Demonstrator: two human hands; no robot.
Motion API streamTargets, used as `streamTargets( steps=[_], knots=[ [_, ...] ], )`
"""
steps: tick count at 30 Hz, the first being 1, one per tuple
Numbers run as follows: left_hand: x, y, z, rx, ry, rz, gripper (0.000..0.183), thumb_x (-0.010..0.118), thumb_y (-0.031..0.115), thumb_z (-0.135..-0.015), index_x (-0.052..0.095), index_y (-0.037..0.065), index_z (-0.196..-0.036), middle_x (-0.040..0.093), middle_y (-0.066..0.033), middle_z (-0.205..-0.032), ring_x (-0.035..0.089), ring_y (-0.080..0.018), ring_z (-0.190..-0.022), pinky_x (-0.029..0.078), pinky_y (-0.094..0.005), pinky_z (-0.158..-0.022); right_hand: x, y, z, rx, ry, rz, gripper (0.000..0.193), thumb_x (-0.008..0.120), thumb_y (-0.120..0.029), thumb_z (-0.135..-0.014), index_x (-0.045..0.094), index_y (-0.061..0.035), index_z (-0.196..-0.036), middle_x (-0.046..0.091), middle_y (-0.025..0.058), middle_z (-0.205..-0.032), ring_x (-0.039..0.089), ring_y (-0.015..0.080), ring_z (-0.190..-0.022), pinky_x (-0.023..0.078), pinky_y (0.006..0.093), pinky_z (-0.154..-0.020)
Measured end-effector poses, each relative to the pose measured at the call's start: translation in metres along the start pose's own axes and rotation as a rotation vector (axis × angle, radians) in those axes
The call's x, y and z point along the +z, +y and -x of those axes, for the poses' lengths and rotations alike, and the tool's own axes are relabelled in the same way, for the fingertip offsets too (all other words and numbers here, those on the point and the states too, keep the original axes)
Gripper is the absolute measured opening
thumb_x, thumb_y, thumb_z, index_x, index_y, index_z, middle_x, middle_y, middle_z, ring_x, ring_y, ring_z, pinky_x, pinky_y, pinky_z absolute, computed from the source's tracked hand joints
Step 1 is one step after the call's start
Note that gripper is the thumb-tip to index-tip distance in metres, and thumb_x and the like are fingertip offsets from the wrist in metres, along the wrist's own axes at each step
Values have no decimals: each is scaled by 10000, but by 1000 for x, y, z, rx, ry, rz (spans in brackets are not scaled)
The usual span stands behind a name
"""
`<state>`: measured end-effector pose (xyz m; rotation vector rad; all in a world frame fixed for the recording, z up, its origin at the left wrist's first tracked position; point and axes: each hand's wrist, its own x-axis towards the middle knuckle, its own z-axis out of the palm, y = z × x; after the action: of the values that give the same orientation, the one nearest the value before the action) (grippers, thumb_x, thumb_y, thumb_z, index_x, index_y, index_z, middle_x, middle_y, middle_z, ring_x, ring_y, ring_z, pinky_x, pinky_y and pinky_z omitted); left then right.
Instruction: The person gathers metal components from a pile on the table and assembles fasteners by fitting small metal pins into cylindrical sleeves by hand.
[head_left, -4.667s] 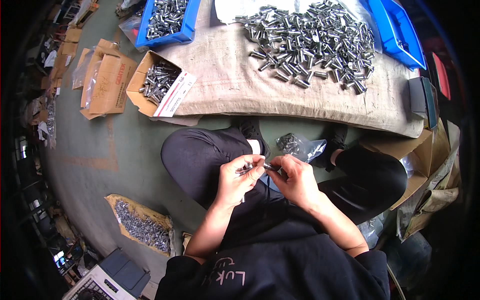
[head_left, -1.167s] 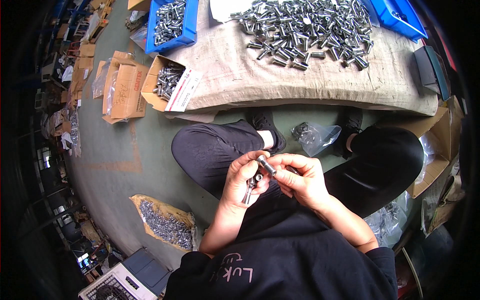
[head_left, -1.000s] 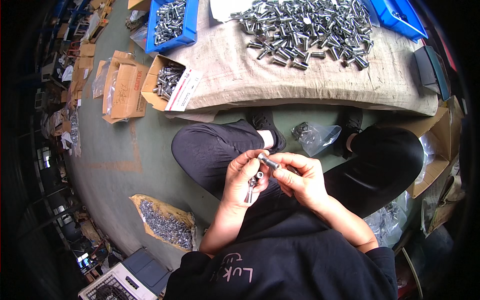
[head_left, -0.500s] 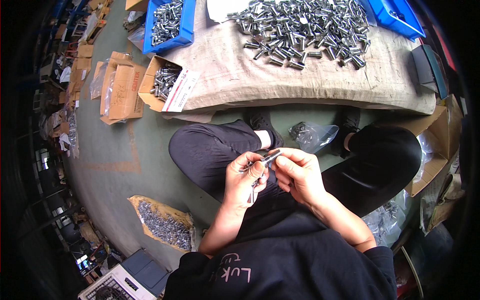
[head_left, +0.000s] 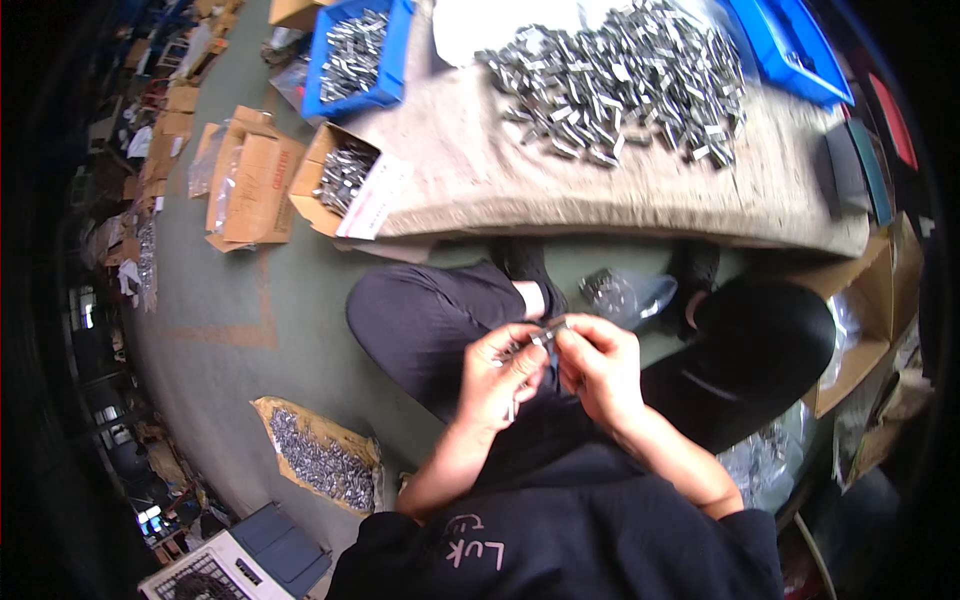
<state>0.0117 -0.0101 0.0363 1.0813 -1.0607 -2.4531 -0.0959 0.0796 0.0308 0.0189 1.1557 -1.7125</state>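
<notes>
Both my hands meet above my lap, holding a small shiny metal bolt [head_left: 548,332] between them. My left hand [head_left: 490,385] is closed round one end of it, and more metal pieces poke out of its palm and below its fingers. With thumb and fingers pinched, my right hand [head_left: 608,372] grips the bolt's other end. Motion blur hides its fine detail. Beyond my knees, a large heap of similar metal pieces [head_left: 620,85] lies on a cloth-covered table [head_left: 600,205].
Blue bins [head_left: 397,65] stand at the table's far corners. A carton of metal parts [head_left: 318,160] sits by its left edge. Parts lie on a floor sheet [head_left: 262,408] at left. A plastic bag [head_left: 645,300] rests between my feet, and an open carton [head_left: 880,330] stands at right.
The view has shifted, so the table and my hands sit slightly lower in the picture. The bolt between my hands has tilted flatter; both hands still hold it.
</notes>
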Motion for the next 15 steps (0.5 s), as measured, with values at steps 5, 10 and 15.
streamTargets(
  steps=[5, 10, 15],
  knots=[
    [-7, 8, -41, -190, -26, 257, 217, 530, 189, -868, 525, 5, -983, 541, -44, -700, 482, -83, -506, 349, -157, -345, -9, 6, -13, -65, 46, -61, 173, 589, -75, -820, 593, 7, -972, 521, 2, -609, 415, 36, -432, 319, 180, -362],
    [-37, 104, -145, -154, -13, 669, 176, 541, 286, -851, 561, 144, -953, 509, 46, -656, 445, -69, -488, 372, -171, -360, -17, -5, -13, 31, 83, -75, 153, 590, -130, -832, 579, -28, -945, 470, -15, -593, 373, 60, -432, 281, 201, -356],
    [-66, 202, -233, 198, 99, 683, 255, 570, 312, -841, 551, 58, -861, 546, -27, -689, 436, -89, -479, 320, -191, -364, -24, -5, -9, 39, 121, -55, 144, 589, -136, -831, 579, -25, -923, 456, -15, -581, 358, 62, -415, 263, 203, -344]
  ],
)
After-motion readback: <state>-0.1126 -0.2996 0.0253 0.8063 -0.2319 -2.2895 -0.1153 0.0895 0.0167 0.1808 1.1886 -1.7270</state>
